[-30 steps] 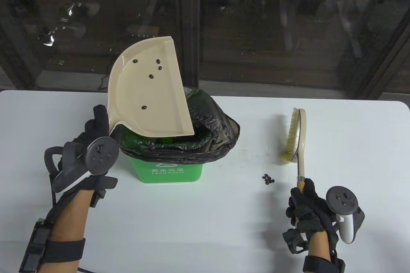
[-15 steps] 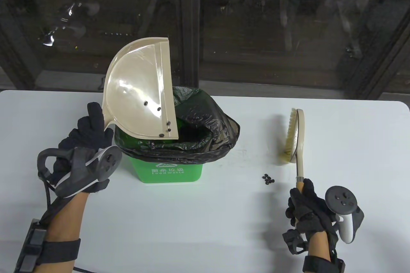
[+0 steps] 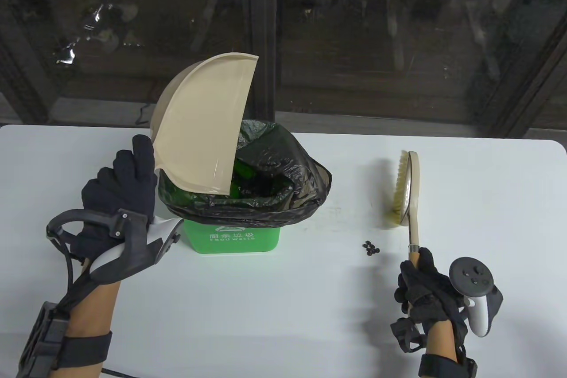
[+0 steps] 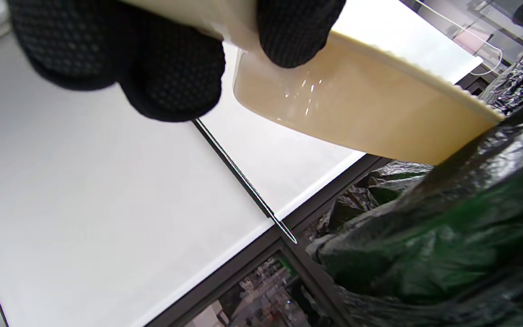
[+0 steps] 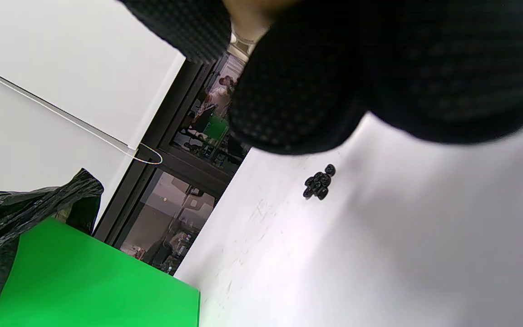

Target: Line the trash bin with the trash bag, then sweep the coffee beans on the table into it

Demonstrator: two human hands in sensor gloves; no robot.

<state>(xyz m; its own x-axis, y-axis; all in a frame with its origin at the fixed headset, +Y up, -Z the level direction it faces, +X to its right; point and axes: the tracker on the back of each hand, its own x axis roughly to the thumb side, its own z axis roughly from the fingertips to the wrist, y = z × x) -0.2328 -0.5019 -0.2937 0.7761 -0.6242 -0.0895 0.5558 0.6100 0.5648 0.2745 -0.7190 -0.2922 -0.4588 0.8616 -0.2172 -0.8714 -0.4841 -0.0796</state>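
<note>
The trash bin (image 3: 232,236) is set on the white bench (image 3: 310,307), toward the left, and it is already lined with the black trash bag (image 3: 301,183), whose edge is folded out over the rim. A tan dustpan (image 3: 199,130) is held by its handle in the left hand (image 3: 119,183), with the fingers curled round the handle. The dustpan is tipped up steeply, and its open edge is pointed down into the mouth of the bag. No beans can be seen on the pan, so the dumping step looks just about done. A brush (image 3: 407,187) is held by its wooden handle in the right hand (image 3: 425,285), with the fingers wrapped tightly round it. The bristle end is rested on the bench, well apart from the bin. A small pile of coffee beans (image 3: 371,248) is left on the bench, just beside the brush handle and between the brush and the bin. Next, it seems the dustpan should be brought down flat on the bench close to that pile, with its open edge facing the beans. Then the beans can be swept onto it with the brush and tipped into the bag as well. A soft sweep is likely needed, because round beans can roll away easily.
</note>
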